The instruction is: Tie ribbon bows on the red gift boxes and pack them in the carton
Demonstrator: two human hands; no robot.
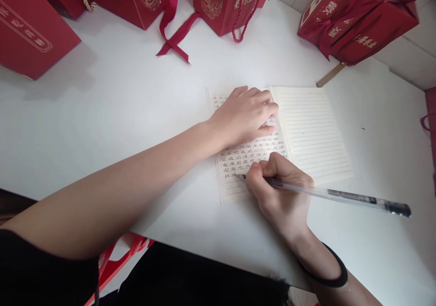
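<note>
An open lined notebook [313,133] lies on the white table [119,111]. Its left page is filled with rows of handwriting; the right page is blank. My left hand [247,115] rests flat on the upper left page, fingers stretched out and close together. My right hand [281,192] is closed around a clear pen [340,196], whose tip touches the lower part of the written page. A black band sits on my right wrist.
Several red gift bags and boxes [221,2] with ribbons and cord handles stand along the table's far edge. Another red box [357,20] lies at the back right, and a red bag [27,29] at the far left. Something red [119,260] shows below the near edge.
</note>
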